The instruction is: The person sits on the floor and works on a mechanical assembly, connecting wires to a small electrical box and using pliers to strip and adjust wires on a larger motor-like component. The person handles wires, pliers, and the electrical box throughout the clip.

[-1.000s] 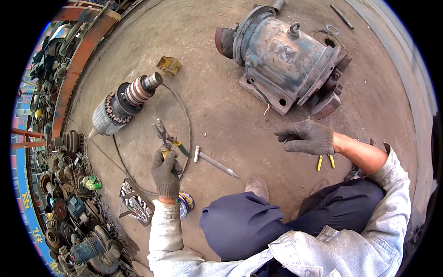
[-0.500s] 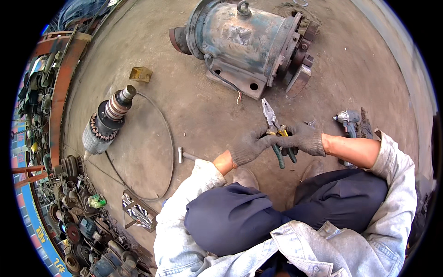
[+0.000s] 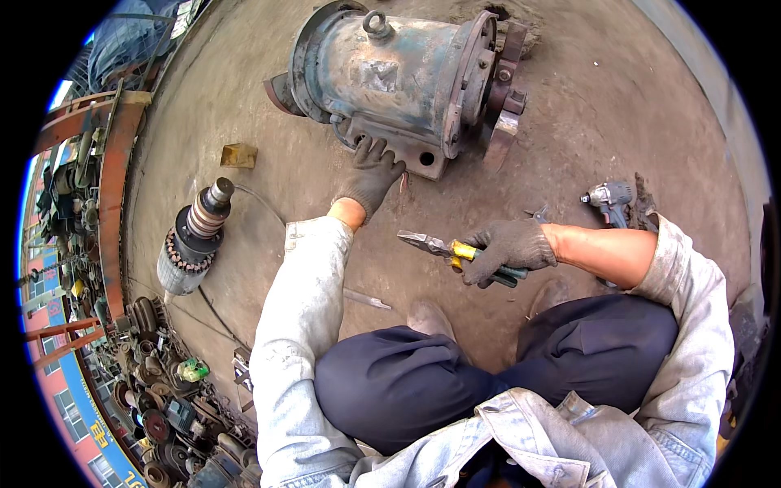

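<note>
Pliers (image 3: 431,244) with yellow-green grips are in the right hand (image 3: 511,246), above the floor (image 3: 561,179). The fingers are wrapped firmly around them, and the metal tips point to the left, apart from the motor (image 3: 390,77). The left hand (image 3: 372,177) is at the near edge of the motor's base (image 3: 421,170), with fingers half stretched and slightly spread. Thin wire ends (image 3: 403,184) show just beside it; I cannot tell whether this hand has hold of the wire. If the wire were pulled too hard, it could tear. If the pliers bit too near to the left hand, they could pinch it. A loosened grip could let them turn or fall.
</note>
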Demonstrator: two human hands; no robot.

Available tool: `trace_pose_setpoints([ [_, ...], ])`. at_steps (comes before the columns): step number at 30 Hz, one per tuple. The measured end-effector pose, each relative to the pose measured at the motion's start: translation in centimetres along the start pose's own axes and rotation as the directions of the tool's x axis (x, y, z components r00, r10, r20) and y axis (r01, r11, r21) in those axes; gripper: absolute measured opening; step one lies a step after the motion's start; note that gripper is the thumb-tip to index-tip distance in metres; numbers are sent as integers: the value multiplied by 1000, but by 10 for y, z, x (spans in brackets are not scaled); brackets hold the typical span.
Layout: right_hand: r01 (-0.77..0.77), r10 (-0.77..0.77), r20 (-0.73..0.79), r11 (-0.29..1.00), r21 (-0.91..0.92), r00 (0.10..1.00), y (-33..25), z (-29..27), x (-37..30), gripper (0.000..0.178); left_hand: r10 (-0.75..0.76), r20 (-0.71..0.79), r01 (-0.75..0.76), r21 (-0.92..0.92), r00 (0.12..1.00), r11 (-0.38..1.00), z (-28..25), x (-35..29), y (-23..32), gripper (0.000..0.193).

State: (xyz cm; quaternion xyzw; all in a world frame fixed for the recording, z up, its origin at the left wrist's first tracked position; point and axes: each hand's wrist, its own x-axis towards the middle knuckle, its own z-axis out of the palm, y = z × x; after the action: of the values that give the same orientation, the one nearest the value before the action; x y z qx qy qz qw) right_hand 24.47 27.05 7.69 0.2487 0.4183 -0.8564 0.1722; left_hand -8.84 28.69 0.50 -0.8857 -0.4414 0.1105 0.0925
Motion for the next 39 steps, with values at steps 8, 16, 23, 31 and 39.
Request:
trace_pose_setpoints([
  [8, 330, -364, -16, 861, -387, 931, -8, -33, -5, 43, -326, -95, 175, -689, 941, 704, -62, 10, -13, 22],
  [16, 640, -660, -157, 751, -160, 735, -88, -42, -82, 32, -428, 337, 438, -884, 839, 162, -122, -6, -44, 27],
  [23, 456, -565, -503, 825, -333, 654, -160, 18, -48, 35, -522, 314, 357, -934, 793, -20, -107, 10, -45, 21],
  [31, 196, -456, -636, 878, -437, 623, -127, 22, 33, 30, -509, 108, 278, -922, 854, 271, -56, 2, -9, 22],
  [39, 313, -277, -635, 948, -58, 721, -110, 7, 86, 33, -479, 186, 333, -911, 858, 244, -79, -4, -5, 27],
])
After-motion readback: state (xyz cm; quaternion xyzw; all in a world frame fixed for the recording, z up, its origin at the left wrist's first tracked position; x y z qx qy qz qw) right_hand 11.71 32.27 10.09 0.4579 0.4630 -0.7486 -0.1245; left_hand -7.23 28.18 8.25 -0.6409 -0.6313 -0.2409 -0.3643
